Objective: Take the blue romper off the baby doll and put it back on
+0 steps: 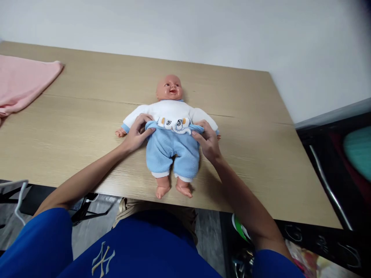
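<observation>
Doll [174,109] pinched by its clothing at both sides of the waist

The doll lies on the worktop [255,154], close to the near edge and between the two forearms. Judging by how the cloth sits, most of the dressing is in place: the white top [164,107] covers the chest and arms, with blue cuffs at the wrists, and the blue trousers [161,144] cover both legs down to white hems above the bare feet. What seems unsettled is the waist, where the blue edge [150,124] looks bunched or folded around the elephant motif [177,124]. Whether top and trousers are one garment or two, I cannot tell.

The left grip [139,131] is closed on that edge at the left side, thumb on the near side of the fold and fingers on the far side. The right grip [208,141] pinches the matching edge at the right, so the cloth is held from both ends.

The doll is on its back, face up. Its long axis runs almost straight from far to near, head at the far end, feet pointing to the near edge. Its arms spread outward, one left, one right. A pink cloth [26,81] lies well apart at the far left.
</observation>
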A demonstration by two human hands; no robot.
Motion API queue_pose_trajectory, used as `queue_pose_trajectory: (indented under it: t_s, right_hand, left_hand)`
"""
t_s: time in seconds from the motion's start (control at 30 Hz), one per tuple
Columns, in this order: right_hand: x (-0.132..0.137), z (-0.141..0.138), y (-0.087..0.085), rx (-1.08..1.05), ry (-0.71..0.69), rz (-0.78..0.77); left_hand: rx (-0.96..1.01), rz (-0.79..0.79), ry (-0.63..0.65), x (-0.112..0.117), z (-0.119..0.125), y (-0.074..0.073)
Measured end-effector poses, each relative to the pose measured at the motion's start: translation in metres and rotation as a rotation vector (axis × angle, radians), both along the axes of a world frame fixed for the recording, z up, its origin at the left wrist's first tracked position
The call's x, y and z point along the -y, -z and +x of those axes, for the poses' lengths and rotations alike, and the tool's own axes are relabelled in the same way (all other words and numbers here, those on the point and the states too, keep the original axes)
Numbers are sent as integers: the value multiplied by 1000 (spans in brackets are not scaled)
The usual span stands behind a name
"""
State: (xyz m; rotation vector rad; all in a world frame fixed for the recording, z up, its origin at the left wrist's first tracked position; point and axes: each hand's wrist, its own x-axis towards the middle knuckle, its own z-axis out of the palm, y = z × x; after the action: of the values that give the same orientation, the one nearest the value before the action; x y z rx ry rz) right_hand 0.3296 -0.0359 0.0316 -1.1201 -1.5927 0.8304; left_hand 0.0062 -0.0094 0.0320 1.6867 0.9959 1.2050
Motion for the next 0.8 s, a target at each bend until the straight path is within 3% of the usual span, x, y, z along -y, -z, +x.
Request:
queue_pose_trajectory:
  t_s: [0.13, 0.23, 0.4, 0.5, 0.67, 0.8]
  right_hand:
    - [-24, -9, -8, 12, 7, -44]
    - [-36, -10, 4, -69, 64, -128]
    - [-22, 2, 37, -161, 85, -249]
    - [-10, 3, 49, -310, 115, -309]
    - [-19, -3, 50, -515, 117, -403]
    - [-33, -4, 47, -547, 64, -410]
  left_hand:
    - [92, -187, 68, -18, 11, -1]
    - [74, -261, 65, -25, 10, 5]
    - [-125, -123, 16, -13, -3, 19]
    - [-145, -84, -41, -6, -4, 30]
    - [8, -80, -147, -15, 7, 41]
    - [117, -75, -104, -32, 10, 36]
